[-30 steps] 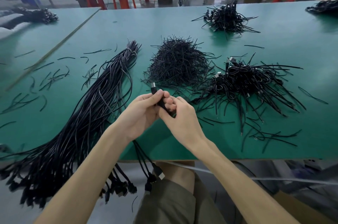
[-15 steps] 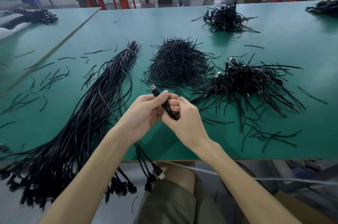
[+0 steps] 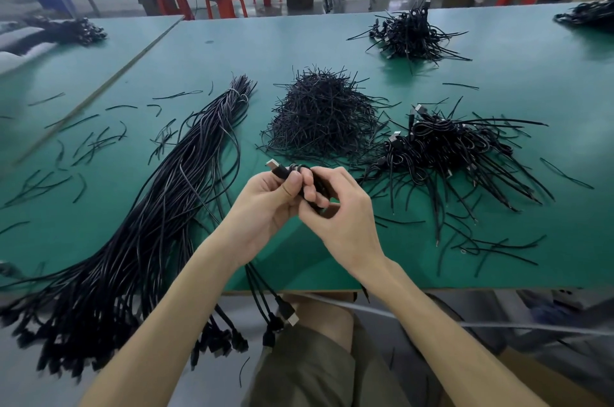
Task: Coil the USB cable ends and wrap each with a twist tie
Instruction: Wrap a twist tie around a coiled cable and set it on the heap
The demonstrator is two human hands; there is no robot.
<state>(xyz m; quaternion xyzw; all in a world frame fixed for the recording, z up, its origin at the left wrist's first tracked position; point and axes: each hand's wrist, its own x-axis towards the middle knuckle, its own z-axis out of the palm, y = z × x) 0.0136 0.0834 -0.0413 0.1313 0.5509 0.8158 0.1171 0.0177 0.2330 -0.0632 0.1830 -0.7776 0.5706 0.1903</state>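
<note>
My left hand grips a black USB cable just behind its silver plug, which points up and left. A small coil of that cable shows above my fingers. My right hand pinches the same cable end against the left hand, fingers curled round it. Further cable strands hang from my hands over the table's front edge to plugs above my lap. A heap of black twist ties lies just beyond my hands. Whether a tie is in my fingers is hidden.
A long bundle of uncoiled black cables runs along the left and hangs off the green table. Tied cables lie piled at right and far back. Loose ties scatter the left side. Red stools stand beyond.
The plug has tilted further left and a small loop of cable now shows above my fingers. Both hands stay together at the same spot over the table's front.
</note>
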